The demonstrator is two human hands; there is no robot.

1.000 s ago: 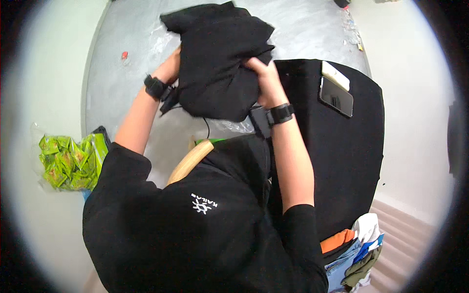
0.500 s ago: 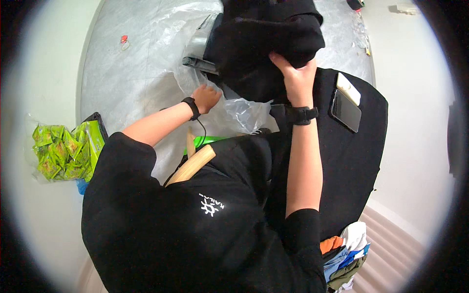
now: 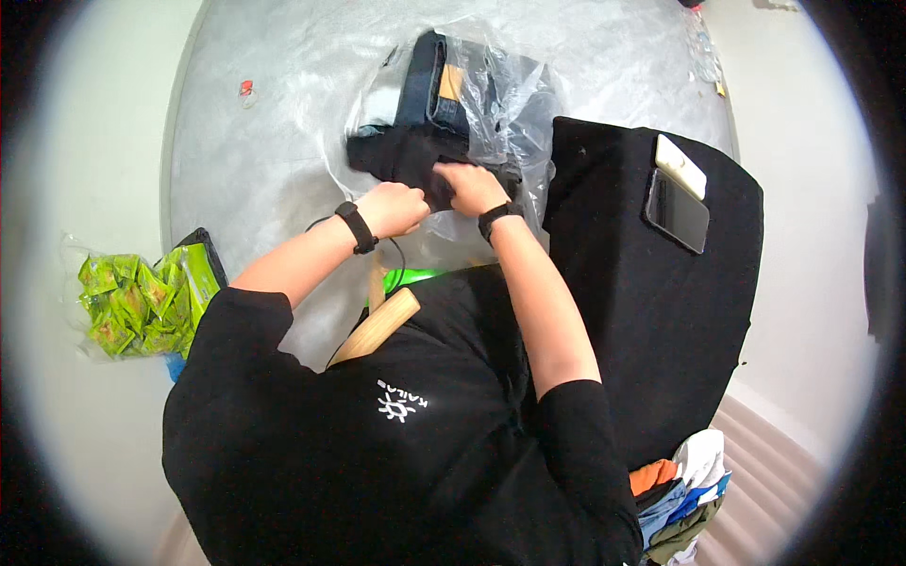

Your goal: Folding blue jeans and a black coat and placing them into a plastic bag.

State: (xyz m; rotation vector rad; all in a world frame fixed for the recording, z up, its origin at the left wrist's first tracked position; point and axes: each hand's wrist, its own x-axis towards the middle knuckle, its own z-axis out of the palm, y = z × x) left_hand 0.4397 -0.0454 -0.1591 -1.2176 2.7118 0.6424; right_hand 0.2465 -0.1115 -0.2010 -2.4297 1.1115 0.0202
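Note:
A clear plastic bag (image 3: 543,123) lies in front of me with folded dark clothes in it. Among them is a dark blue folded garment (image 3: 420,80) with a tan patch (image 3: 452,82). At the near side of the bag rests a black folded garment (image 3: 387,156). My left hand (image 3: 396,209) is a closed fist at the bag's near edge, just below that garment, and grips the plastic there. Beside it on the right, my right hand (image 3: 472,191) has its fingers bent against the black garment; their tips are partly hidden in the dark cloth.
A black-covered surface (image 3: 651,321) at my right bears a dark phone (image 3: 677,212) and a white device (image 3: 680,165). Colourful folded clothes (image 3: 684,500) lie at lower right. A bag of green packets (image 3: 142,302) is at the left, and wooden bars (image 3: 377,325) rise near my lap.
My right hand has come down and left with the black garment, which now lies at the bag's near side. The folded clothes in the bag show. My left hand has moved slightly nearer me.

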